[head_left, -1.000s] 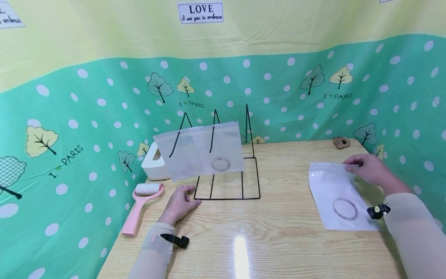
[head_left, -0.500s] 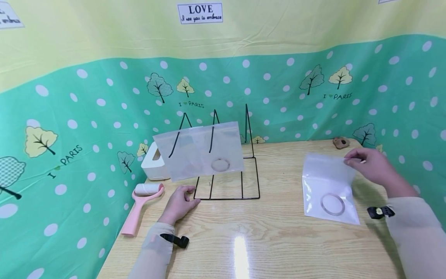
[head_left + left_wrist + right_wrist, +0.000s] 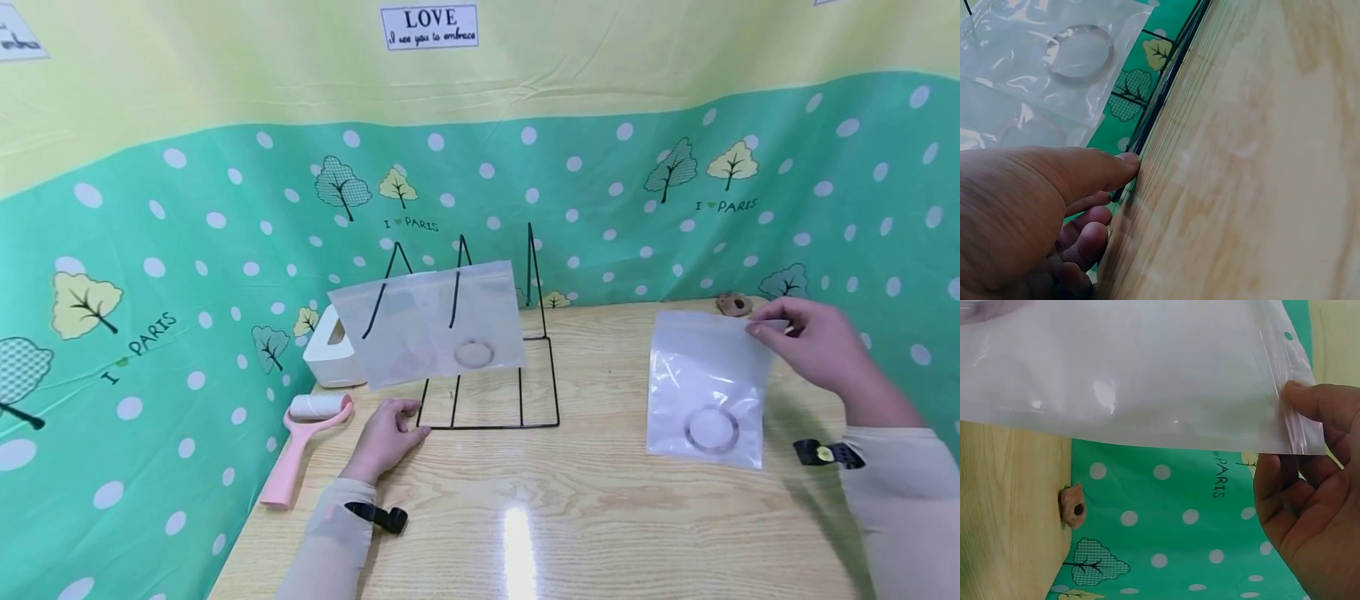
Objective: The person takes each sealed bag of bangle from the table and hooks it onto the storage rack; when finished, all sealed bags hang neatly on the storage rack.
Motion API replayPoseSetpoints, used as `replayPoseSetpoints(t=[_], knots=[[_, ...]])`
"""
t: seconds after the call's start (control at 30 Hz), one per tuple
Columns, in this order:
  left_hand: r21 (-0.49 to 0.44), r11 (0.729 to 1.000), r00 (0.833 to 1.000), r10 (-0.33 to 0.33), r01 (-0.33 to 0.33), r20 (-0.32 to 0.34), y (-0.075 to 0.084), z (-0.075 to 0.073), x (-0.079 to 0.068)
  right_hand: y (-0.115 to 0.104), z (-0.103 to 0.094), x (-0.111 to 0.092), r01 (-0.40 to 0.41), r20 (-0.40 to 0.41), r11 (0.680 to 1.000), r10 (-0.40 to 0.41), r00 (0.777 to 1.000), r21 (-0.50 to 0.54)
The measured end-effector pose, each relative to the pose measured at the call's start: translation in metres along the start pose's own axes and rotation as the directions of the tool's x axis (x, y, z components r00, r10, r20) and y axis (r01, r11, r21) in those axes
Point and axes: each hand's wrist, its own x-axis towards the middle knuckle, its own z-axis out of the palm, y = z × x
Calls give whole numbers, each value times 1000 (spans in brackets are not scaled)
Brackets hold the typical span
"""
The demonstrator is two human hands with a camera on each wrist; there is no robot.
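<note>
My right hand point(image 3: 813, 346) pinches the top right corner of a clear zip bag point(image 3: 701, 362), which hangs down above the table. A thin pale ring point(image 3: 688, 432) like a bangle lies inside it, near the bottom. In the right wrist view the thumb presses by the bag's zip strip point(image 3: 1291, 425). My left hand point(image 3: 382, 442) holds the front left corner of a black wire rack point(image 3: 495, 428); the left wrist view has the thumb on the wire point(image 3: 1163, 94) with fingers curled below. Overlapping clear bags point(image 3: 491, 304) hang on the rack's left and middle prongs, one with a similar ring.
A pink lint roller point(image 3: 288, 467) lies left of my left hand. Behind it stands a white box point(image 3: 330, 367) with a cut-out opening. A small brown object point(image 3: 733, 304) with a dark hole sits at the table's back right edge. A patterned cloth point(image 3: 585, 183) encloses the table.
My right hand has raised the zip bag off the table's right side, and the bag now hangs more upright, slightly further left. The left hand and the rack have stayed put.
</note>
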Motion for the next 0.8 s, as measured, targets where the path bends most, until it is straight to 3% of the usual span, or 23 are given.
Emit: replayPoseSetpoints(t=[0.8], knots=[[-2, 1000, 1000, -12, 12, 3, -2, 1, 2, -40, -18, -7, 20, -61, 992, -13, 998, 125]])
